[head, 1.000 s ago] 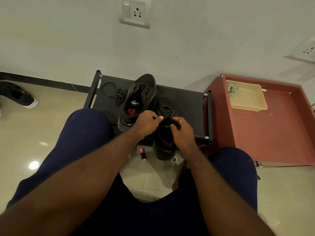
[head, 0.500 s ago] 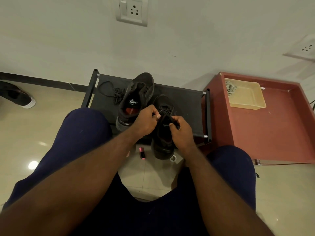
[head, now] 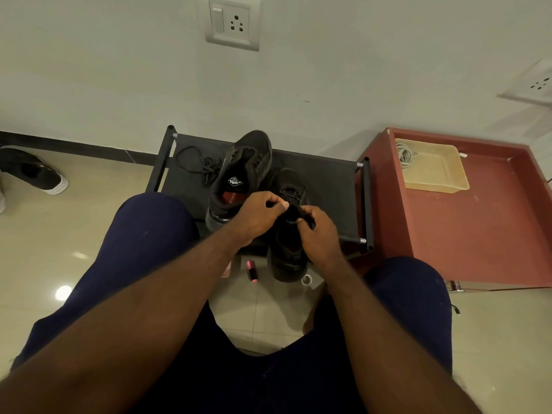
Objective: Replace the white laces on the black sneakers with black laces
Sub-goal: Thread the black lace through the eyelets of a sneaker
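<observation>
Where floor runs out at 9 o'clock of rack (head: 328, 186), stray shoe (head: 35, 174) lies. On rack, loose black lace (head: 206, 167) sits at 9 o'clock of far sneaker (head: 239, 174). At its 5 o'clock, near sneaker (head: 286, 258), heel overhanging rack front. Above it, left hand (head: 257, 216) pinches lacing and right hand (head: 319, 234) grips tongue, both hiding eyelets. On floor, pink tube (head: 252, 270) at sneaker's 8 o'clock. At rack's 3 o'clock, beige tray (head: 433, 171) on red cabinet (head: 478, 228).

White wall (head: 358, 70), 2 sockets (head: 232, 23), glossy beige floor (head: 59, 234), red cabinet (head: 493, 228).
</observation>
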The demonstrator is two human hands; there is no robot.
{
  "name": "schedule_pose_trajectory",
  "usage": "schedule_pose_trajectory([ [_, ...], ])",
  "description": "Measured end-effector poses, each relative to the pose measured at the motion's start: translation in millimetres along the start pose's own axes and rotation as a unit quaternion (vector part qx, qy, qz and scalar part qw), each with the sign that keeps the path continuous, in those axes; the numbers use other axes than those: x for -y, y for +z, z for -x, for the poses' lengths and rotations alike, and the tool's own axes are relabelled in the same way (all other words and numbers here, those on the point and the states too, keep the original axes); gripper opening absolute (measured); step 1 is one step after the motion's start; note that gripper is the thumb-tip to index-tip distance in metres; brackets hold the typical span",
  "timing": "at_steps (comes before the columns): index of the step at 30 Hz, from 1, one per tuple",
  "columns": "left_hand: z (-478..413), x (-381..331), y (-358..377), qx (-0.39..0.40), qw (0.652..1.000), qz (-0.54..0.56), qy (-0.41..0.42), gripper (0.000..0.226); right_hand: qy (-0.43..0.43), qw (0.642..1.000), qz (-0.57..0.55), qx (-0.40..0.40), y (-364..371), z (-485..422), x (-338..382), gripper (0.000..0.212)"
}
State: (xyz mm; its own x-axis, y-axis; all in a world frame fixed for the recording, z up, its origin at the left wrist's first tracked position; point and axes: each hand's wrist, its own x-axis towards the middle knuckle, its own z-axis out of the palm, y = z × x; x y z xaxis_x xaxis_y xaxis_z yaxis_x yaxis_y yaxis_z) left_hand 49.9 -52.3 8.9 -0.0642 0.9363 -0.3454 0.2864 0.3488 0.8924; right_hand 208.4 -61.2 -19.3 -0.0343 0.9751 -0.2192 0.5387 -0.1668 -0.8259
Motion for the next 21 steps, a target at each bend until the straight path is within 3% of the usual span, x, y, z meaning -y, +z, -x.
schedule_pose_trajectory([
  [8,-1.8,6.3,-0.9,-0.008,0.999,0.009,-0.043,0.019,-0.025,0.999,0.035,-0.001,-7.2,-3.0,2.2,0.02],
  [15,-1.3,7.7,4.2,-0.029,0.998,-0.055,-0.021,0.018,0.005,0.999,-0.042,0.003,-14.3,-7.2,2.7,0.019],
  [21,4.4,4.2,10.7,-0.066,0.996,-0.048,-0.02,0.02,-0.009,0.995,0.099,-0.017,-14.2,-15.9,0.8,0.019],
])
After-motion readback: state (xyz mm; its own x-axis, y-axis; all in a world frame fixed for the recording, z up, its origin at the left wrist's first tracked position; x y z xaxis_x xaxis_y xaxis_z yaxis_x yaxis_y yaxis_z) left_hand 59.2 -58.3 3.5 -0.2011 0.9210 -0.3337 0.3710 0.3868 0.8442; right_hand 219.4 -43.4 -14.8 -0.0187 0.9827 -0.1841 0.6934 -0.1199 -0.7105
